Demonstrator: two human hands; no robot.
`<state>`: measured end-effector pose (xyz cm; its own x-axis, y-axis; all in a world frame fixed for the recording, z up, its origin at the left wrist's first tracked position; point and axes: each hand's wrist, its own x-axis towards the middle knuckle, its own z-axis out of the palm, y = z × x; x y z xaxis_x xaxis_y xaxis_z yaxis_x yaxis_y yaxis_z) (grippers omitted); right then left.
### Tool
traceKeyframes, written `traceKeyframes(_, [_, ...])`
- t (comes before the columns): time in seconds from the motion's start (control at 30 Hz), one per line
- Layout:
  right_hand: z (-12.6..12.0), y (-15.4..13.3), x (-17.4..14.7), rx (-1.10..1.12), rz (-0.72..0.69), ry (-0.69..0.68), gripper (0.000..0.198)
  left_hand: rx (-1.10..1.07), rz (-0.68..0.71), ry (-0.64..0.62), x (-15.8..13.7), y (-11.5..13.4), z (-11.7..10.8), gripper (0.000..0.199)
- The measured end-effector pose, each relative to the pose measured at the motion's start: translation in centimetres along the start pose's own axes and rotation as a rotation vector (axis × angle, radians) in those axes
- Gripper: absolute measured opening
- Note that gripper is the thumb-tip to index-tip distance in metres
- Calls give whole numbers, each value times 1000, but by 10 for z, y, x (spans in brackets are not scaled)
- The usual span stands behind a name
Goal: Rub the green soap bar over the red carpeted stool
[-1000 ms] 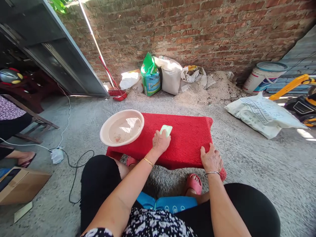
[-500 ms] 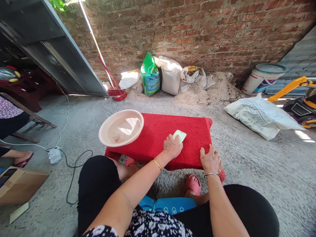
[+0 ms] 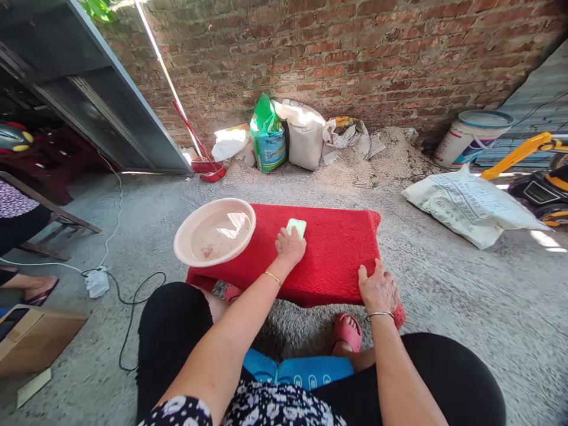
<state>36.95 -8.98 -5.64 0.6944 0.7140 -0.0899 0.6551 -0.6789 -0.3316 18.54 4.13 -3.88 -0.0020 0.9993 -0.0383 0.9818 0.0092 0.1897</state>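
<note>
My left hand (image 3: 290, 246) grips a pale green scrub brush (image 3: 297, 226), pressed flat on a red cloth (image 3: 335, 242). Fingers and thumb wrap its near end; its underside is hidden. The shaggy cloth is draped over a low bench or table between my knees. My right hand (image 3: 378, 289) rests at the cloth's near right corner, thumb and fingers apart over the edge, bearing down on it. A pale pink basin (image 3: 181, 239) of water stands on the left end of the cloth, with small dark bits and something reddish at its bottom.
Sacks (image 3: 306, 139), a red dustpan (image 3: 213, 173) and spilled grain (image 3: 377, 163) lie along the brick wall. A white sack (image 3: 470, 204) and bucket (image 3: 473, 139) are at right. On the left are a cable (image 3: 133, 302), a cardboard box (image 3: 39, 343) and a seated person (image 3: 22, 207).
My left hand has slid the brush leftward and slightly away across the cloth, closer to the basin. The right hand keeps its place at the corner.
</note>
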Motion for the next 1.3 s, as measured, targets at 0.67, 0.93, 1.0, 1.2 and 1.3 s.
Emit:
traceKeyframes(0.67, [2,1,1,14,13,6,58,-25,-2,-11,22,18,1,56])
traceKeyframes(0.93, [3,2,1,-10,-9,18,59,-89,69,-82,16,19,-9,51])
traceKeyframes(1.0, [3,2,0,-13,-14,27,59,-80,-57,-16,32,-4,-17,52])
traceKeyframes(1.2, [5,2,0,-15,-14,50,57,-48,-226,49,62,-29,-16,51])
traceKeyframes(1.3, [7,3,1,-21,-14,54,58,-52,-195,49,60,-4,-6,50])
